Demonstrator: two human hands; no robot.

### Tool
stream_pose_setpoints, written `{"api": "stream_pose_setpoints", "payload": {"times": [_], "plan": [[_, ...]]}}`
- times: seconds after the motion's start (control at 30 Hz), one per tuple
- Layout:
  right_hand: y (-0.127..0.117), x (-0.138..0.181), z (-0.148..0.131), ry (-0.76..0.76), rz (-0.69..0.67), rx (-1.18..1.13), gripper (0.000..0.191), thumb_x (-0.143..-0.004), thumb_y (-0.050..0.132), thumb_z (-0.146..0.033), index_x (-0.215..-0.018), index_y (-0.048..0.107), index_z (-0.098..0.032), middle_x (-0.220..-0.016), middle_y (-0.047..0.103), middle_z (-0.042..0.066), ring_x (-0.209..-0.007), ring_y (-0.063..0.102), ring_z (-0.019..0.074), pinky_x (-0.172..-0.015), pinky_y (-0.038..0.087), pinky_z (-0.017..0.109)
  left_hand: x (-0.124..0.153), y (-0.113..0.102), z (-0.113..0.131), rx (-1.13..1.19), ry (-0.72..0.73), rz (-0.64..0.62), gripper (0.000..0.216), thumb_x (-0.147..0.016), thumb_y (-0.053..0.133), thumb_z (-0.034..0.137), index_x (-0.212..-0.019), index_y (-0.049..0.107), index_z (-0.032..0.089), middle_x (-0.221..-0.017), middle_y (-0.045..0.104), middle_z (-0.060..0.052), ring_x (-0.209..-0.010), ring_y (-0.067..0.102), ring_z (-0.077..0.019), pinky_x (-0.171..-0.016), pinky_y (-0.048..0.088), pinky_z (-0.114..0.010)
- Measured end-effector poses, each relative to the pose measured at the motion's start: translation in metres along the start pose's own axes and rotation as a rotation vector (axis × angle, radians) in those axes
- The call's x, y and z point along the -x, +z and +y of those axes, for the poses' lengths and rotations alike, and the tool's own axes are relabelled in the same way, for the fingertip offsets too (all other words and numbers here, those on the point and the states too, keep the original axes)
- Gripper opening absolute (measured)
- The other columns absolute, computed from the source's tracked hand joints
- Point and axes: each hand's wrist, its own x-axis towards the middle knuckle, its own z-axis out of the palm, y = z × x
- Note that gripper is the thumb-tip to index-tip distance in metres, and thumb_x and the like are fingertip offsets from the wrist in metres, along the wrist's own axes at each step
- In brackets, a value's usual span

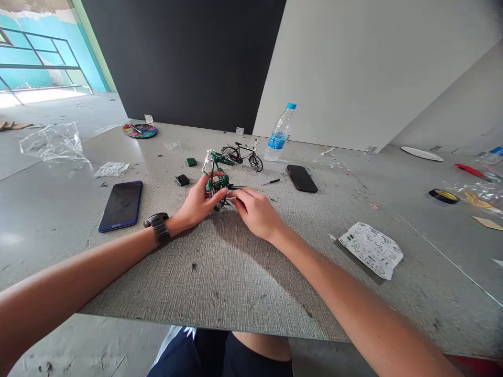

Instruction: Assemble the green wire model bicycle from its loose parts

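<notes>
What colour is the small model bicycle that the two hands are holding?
Green, with some silver parts: the model bicycle shows in the head view, between both hands.

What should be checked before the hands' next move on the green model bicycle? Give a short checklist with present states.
1. Left hand grips green model bicycle: ok.
2. Right hand fingertips at the model: ok.
3. What the right fingertips pinch: cannot tell.
4. Small screwdriver lies on the board, near the right hand: ok.
5. Black model bicycle stands apart behind: ok.
6. Instruction sheet unfolded to the right: ok.
</notes>
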Motion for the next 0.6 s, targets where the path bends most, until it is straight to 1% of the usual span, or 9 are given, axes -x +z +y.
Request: {"api": "stream_pose_setpoints", "payload": {"times": [0.17, 0.33, 0.43, 0.53, 0.6], "plan": [[-0.0013, 0.0002, -0.0011, 0.015, -0.015, -0.045, 0.023, -0.104, 0.044, -0.023, -0.118, 0.063, -0.020, -0.107, 0.073, 0.007, -0.090, 0.067, 0.0209, -0.078, 0.049, 0.034, -0.0002, 0.0000, 0.0000, -0.017, 0.026, 0.015, 0.039, -0.094, 0.064, 0.036, -0.128, 0.055, 0.021, -0.099, 0.064, -0.004, -0.059, 0.045, -0.0081, -0.053, 0.041, -0.023], [-0.0021, -0.0005, -0.0018, 0.002, -0.002, -0.039, 0.023, -0.097, 0.051, -0.014, -0.117, 0.061, -0.019, -0.117, 0.067, 0.011, -0.097, 0.065, 0.0214, -0.084, 0.050, 0.036, -0.0002, -0.0001, -0.0011, -0.006, 0.012, 0.022, 0.038, -0.094, 0.063, 0.036, -0.128, 0.055, 0.021, -0.095, 0.063, -0.003, -0.055, 0.042, -0.0072, -0.050, 0.039, -0.023], [-0.0019, -0.0004, -0.0013, 0.031, 0.011, -0.063, 0.021, -0.098, 0.051, -0.016, -0.116, 0.060, -0.019, -0.110, 0.070, 0.010, -0.093, 0.066, 0.0212, -0.082, 0.049, 0.035, -0.0003, 0.0001, -0.0022, 0.006, 0.013, 0.015, 0.035, -0.095, 0.061, 0.035, -0.127, 0.055, 0.021, -0.095, 0.062, -0.003, -0.057, 0.042, -0.0078, -0.051, 0.038, -0.024], [-0.0020, 0.0001, -0.0020, 0.065, -0.028, -0.089, 0.020, -0.102, 0.047, -0.023, -0.118, 0.059, -0.019, -0.101, 0.073, 0.009, -0.088, 0.068, 0.0212, -0.075, 0.048, 0.033, -0.0004, 0.0004, -0.0027, 0.010, 0.009, 0.006, 0.034, -0.096, 0.060, 0.035, -0.127, 0.054, 0.021, -0.096, 0.062, -0.003, -0.059, 0.042, -0.0082, -0.053, 0.038, -0.024], [-0.0021, 0.0005, -0.0030, 0.083, -0.044, -0.106, 0.022, -0.104, 0.043, -0.025, -0.118, 0.058, -0.019, -0.097, 0.073, 0.008, -0.085, 0.068, 0.0205, -0.071, 0.047, 0.032, -0.0004, 0.0005, -0.0025, 0.005, 0.005, 0.004, 0.035, -0.096, 0.060, 0.035, -0.127, 0.054, 0.021, -0.096, 0.062, -0.002, -0.058, 0.042, -0.0081, -0.053, 0.038, -0.024]]}}
